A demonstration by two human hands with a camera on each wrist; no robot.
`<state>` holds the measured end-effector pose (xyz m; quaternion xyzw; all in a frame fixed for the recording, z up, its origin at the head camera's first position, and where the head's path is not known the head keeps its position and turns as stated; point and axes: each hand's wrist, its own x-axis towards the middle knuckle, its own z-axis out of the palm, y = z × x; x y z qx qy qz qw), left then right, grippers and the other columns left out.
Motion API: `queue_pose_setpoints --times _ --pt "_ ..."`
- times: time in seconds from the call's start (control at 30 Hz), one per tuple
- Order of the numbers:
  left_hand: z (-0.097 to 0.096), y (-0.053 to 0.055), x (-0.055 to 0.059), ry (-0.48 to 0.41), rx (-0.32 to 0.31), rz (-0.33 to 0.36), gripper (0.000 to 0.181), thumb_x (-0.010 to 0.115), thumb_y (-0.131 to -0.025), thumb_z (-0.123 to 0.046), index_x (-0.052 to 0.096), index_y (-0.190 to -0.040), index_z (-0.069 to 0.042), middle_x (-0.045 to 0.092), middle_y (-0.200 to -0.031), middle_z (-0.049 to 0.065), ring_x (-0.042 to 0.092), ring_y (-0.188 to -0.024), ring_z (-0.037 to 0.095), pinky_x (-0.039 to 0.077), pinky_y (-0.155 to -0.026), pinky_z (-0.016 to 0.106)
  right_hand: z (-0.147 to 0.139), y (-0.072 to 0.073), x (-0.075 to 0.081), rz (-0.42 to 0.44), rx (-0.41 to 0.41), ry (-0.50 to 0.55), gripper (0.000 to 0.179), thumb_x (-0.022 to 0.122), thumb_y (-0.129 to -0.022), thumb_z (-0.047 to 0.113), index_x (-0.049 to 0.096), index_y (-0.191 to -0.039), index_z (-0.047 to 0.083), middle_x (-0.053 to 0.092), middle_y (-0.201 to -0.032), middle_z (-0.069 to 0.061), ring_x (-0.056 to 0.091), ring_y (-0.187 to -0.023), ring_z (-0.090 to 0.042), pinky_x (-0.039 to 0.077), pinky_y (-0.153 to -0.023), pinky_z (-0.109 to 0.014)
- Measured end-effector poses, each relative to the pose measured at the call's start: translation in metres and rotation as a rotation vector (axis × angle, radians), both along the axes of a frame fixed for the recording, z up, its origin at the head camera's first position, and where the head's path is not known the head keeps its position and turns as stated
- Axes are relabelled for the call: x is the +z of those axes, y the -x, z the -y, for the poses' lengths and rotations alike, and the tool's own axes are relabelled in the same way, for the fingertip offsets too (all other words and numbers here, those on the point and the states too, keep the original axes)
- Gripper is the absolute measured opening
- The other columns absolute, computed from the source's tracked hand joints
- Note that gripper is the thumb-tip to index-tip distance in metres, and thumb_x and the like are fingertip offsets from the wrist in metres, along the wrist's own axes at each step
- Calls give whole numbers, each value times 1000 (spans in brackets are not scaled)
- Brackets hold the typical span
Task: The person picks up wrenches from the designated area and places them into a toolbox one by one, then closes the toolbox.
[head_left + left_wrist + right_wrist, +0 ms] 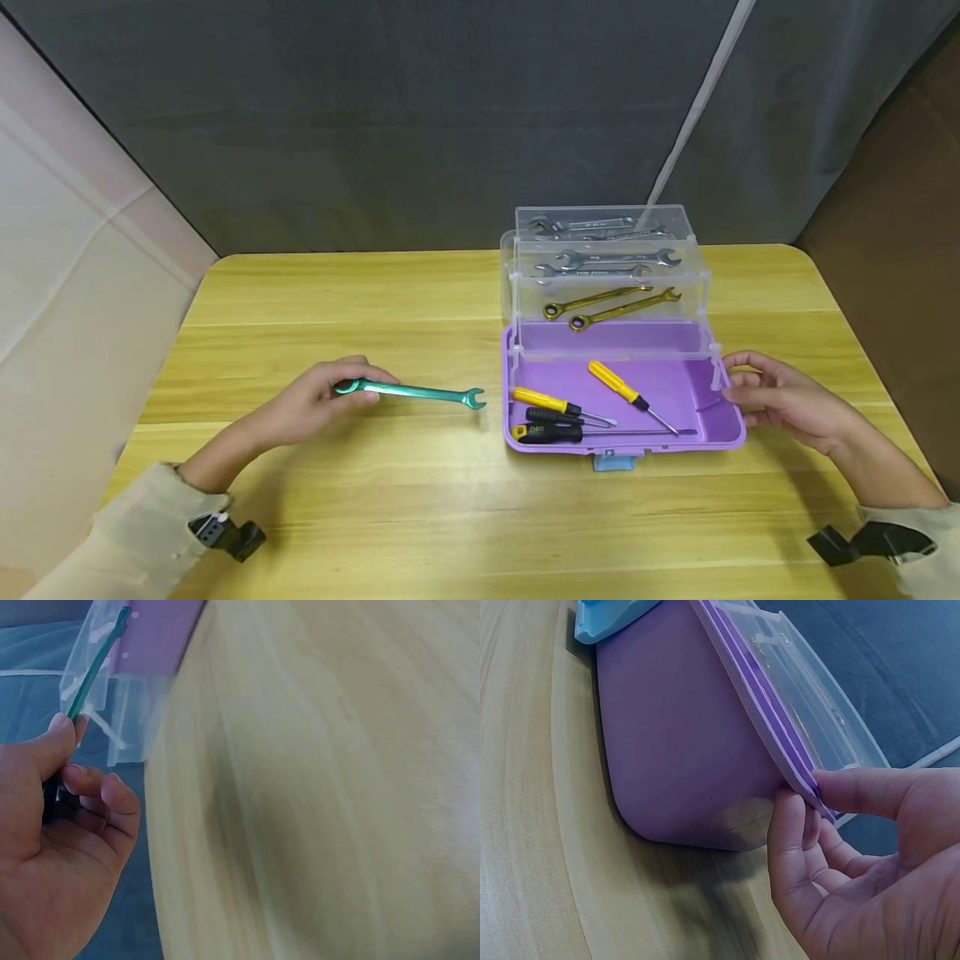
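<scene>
Pinched between thumb and fingers of my left hand (318,404) is a green wrench (420,392), held above the table with its open end pointing right toward the toolbox. The purple toolbox (733,429) stands open on the right half of the table. My right hand (795,400) pinches the box's right rim, thumb on top and fingers beneath, as the right wrist view shows. Inside the purple base lie two yellow-handled screwdrivers (613,381) and two dark-handled ones (551,433). The clear tiered trays (611,337) behind hold several silver wrenches (618,260) and two gold wrenches (626,308).
A light-blue latch (613,462) hangs at the toolbox's front. The wooden table (420,517) extends on both sides of the box. A dark grey curtain (375,125) hangs behind it, with a white panel (75,208) at left and a brown one (900,167) at right.
</scene>
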<state>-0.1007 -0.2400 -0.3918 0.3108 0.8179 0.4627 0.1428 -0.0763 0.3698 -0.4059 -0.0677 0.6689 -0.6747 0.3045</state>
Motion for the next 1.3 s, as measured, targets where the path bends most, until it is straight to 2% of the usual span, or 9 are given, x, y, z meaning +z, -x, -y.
queue_pose_setpoints --times 0.17,0.43,0.67,0.8,1.03,1.3 --pt "-4 3 6 -16 6 -8 28 63 -99 0 72 -122 -13 59 -87 10 45 -74 16 43 -62 28 0 0 0 4 1 -4 33 47 -102 -7 53 -124 17 72 -105 -2 70 -92 -18 58 -76 -33" --pt "-12 3 14 -23 20 -8 27 62 -100 0 72 -122 -11 60 -90 13 46 -73 16 43 -61 28 0 -1 -1 14 8 6 33 47 -102 -7 53 -123 18 72 -105 -2 70 -91 -17 57 -76 -33" --pt "-22 11 24 -45 4 -59 29 62 -99 2 71 -123 -11 55 -85 5 44 -71 17 41 -60 29 -1 0 0 24 1 19 32 45 -103 -7 53 -124 17 71 -105 -3 70 -91 -18 58 -75 -33" --pt "-30 14 27 -38 15 -68 28 63 -99 0 71 -123 -12 57 -87 5 44 -72 16 41 -61 29 -1 1 0 18 -7 3 32 46 -103 -6 52 -124 17 71 -105 -3 70 -91 -18 58 -75 -33" --pt "-48 20 32 -33 37 -51 25 63 -101 -6 72 -123 -15 56 -87 1 44 -74 18 41 -63 29 -1 1 0 24 -15 -18 32 47 -103 -6 52 -124 17 71 -105 -3 70 -92 -18 58 -75 -34" --pt "-72 27 38 -43 41 -25 24 64 -101 -8 73 -122 -14 54 -86 3 42 -74 20 38 -64 29 0 1 0 22 -8 9 32 46 -103 -6 53 -124 17 71 -105 -2 70 -91 -17 58 -75 -33"
